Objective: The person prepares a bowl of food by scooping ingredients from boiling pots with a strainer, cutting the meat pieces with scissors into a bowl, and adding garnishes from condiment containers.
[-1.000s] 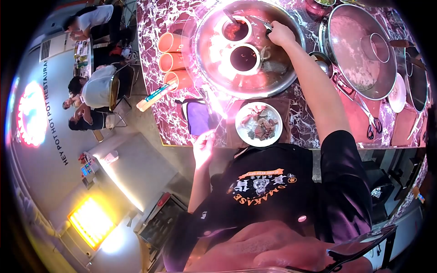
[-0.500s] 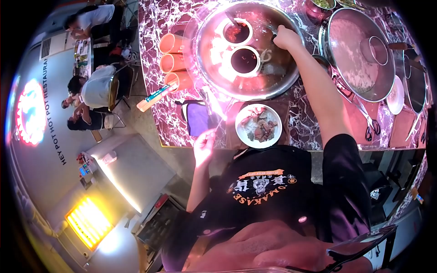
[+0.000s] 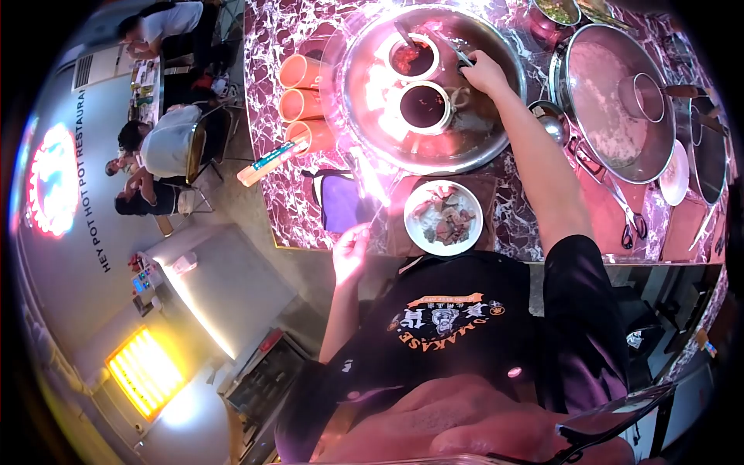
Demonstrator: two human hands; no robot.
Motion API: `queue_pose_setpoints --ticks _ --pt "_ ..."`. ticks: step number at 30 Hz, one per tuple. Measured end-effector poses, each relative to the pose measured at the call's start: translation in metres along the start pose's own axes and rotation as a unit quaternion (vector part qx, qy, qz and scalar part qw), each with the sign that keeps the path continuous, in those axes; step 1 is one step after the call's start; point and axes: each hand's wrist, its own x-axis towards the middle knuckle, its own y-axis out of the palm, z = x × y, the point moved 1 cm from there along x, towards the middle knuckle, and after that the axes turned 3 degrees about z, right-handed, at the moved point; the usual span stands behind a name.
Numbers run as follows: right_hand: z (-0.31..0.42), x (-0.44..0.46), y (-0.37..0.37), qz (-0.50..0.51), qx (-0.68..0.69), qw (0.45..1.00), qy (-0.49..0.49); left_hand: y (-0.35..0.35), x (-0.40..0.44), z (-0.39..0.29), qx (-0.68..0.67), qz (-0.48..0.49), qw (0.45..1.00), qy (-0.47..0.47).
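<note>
Right hand (image 3: 487, 74): fingers closed together around the dark grip of a metal tool (image 3: 463, 57), just inside the rim of the large pot (image 3: 446, 168), at 2 o'clock from its middle; far end of the tool lost in the glare.
Grip: taken on the dark part, probably for keeping the skin off hot metal.
Right arm (image 3: 542, 167): stretched forward from the shoulder, crossing above the pot edge at 4 o'clock; wrist almost in line with the forearm.
Left hand (image 3: 352, 246): fingertips gathered close, raised near the table edge; cannot tell if pinching something thin. Elbow bent, forearm upward, at 8 o'clock from the white bowl (image 3: 443, 252).
White sauce cups (image 3: 424, 106): two inside the large pot, one with red sauce and a spoon, one with dark sauce; perhaps put there for staying warm.
White bowl: on a brown mat (image 3: 487, 198), at 6 o'clock from the large pot, holding pieces like meat; close to the body, easy to reach.
Purple pouch (image 3: 339, 211): between 7 and 8 o'clock.
Orange cups (image 3: 301, 72): three in a row, at 9 o'clock.
Second pot (image 3: 665, 139): at 3 o'clock, with pale liquid.
Scissors (image 3: 620, 203): at 4 o'clock, handles toward the body, seemingly for quick picking.
</note>
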Motion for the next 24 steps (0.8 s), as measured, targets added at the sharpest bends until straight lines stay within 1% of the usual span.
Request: queue_pose_setpoints --ticks 3,6,7,9,12,13,16,17,19,20,21,24 --pt "-0.005 0.009 0.008 -0.016 0.032 0.999 -0.019 -0.001 -0.001 0.001 -0.013 0.003 1.0 0.011" --pt "-0.005 0.008 0.015 0.015 0.202 0.978 0.046 -0.003 -0.001 0.001 0.002 -0.009 1.0 0.03" --pt "-0.005 0.009 0.013 0.072 0.259 0.962 0.05 -0.003 -0.002 0.002 -0.003 -0.008 1.0 0.03" --pt "-0.007 0.011 0.003 0.182 0.366 0.911 0.056 -0.004 -0.001 0.006 -0.014 -0.003 0.999 0.03" --pt "-0.006 0.007 0.01 0.156 0.408 0.898 0.049 -0.005 -0.002 0.012 -0.018 0.0 0.999 0.039" --pt "-0.008 0.008 0.012 0.145 0.376 0.914 0.049 -0.005 -0.003 0.011 -0.018 -0.001 0.999 0.042" --pt "-0.01 0.0 0.019 0.02 0.319 0.947 0.034 -0.008 -0.005 0.02 -0.03 -0.007 0.999 0.043" --pt "-0.013 -0.004 0.016 0.011 0.23 0.973 0.016 -0.01 -0.005 0.025 -0.036 -0.003 0.998 0.05" --pt "-0.02 -0.021 0.005 -0.061 0.119 0.988 -0.07 -0.012 -0.005 0.029 -0.046 0.001 0.998 0.04" --pt "-0.024 -0.032 0.002 -0.095 0.061 0.987 -0.113 -0.012 -0.004 0.033 -0.056 0.006 0.998 0.039" --pt "-0.015 -0.056 -0.012 -0.075 0.054 0.991 -0.099 -0.009 -0.005 0.024 -0.057 0.011 0.997 0.042" --pt "-0.017 -0.124 -0.037 -0.077 0.044 0.986 -0.141 -0.001 -0.005 0.004 -0.081 0.016 0.995 0.06"
